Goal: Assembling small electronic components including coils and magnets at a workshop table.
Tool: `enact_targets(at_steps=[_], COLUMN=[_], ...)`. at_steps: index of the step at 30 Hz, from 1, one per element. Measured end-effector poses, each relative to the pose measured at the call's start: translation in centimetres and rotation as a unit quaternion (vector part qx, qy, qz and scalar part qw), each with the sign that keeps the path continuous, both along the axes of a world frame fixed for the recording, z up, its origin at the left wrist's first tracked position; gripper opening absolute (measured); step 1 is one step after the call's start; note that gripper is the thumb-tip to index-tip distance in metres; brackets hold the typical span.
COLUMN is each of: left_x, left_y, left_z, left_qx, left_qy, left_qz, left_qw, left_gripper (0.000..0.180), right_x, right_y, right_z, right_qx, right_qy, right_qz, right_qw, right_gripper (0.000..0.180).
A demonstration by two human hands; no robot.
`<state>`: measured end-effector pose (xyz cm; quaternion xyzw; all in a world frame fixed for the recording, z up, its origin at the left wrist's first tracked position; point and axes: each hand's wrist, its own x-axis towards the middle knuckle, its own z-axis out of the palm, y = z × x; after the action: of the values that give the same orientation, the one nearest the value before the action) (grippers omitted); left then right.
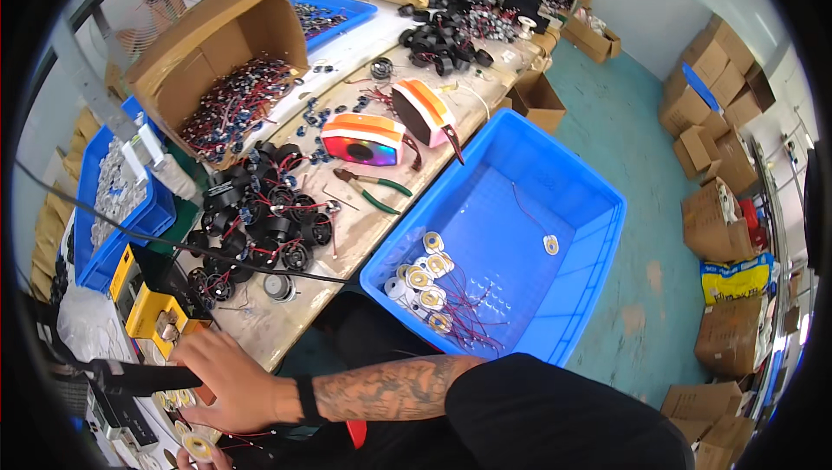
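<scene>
The left hand (208, 462), mostly cut off by the lower rim of the view, grips a small round white disc with a yellow ring (198, 447) by its edge. That hold presumably leaves the flat face turned up and uncovered. Thin red and dark wires (247, 437) lie beside it, but whether they join this disc cannot be made out.

The right hand (227, 383) reaches across above it, back upward and fingers bent over the near end of the pale, worn surface (284, 321). Its palm is hidden, so I cannot tell whether it grasps anything. A dark, bar-like object (143, 379) beside its fingers is too blurred to name.

A large blue plastic bin (520, 184) stands against the surface's right edge, likely so that it is within arm's reach. More white discs with yellow rings (419, 278) are heaped in its end nearest the person, their leads tangled together; one lone disc (551, 245) lies well apart.

Green-handled pliers (357, 179) rest open near that same edge, probably for easy picking up. Black round wired parts (276, 229) crowd the surface's middle, overlapping so much that single pieces cannot be counted. At the left edge, a tipped brown cardboard box (195, 58) opens toward the surface, perhaps for scooping; its depth is in shadow.
</scene>
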<state>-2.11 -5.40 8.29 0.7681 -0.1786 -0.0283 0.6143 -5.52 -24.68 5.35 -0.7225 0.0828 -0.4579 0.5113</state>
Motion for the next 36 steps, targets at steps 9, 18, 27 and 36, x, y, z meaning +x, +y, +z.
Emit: enact_targets(at_steps=[9, 18, 27, 36], left_x=[-8.1, -7.9, -5.8, -3.3], left_y=[-4.6, -2.9, -0.1, 12.3], left_z=[-0.1, -1.4, -6.5, -11.5], left_qx=[0.036, 0.121, 0.165, 0.304], left_qy=[0.143, 0.269, 0.258, 0.139], left_qz=[-0.27, -0.355, -0.259, -0.143], left_qw=[0.951, 0.887, 0.916, 0.931], left_gripper=[0.064, 0.043, 0.026, 0.016], right_x=[-14.0, -34.0, -29.2, -36.4], right_y=[-2.9, -19.3, -19.8, -23.2], right_z=[1.1, 3.1, -16.5, -26.5], right_qx=[0.32, 0.43, 0.214, 0.167], right_qy=[0.002, -0.047, 0.524, 0.473], right_qz=[0.272, 0.195, 0.134, -0.331], right_qw=[0.908, 0.88, 0.813, 0.799], right_gripper=[0.03, 0.033, 0.037, 0.036])
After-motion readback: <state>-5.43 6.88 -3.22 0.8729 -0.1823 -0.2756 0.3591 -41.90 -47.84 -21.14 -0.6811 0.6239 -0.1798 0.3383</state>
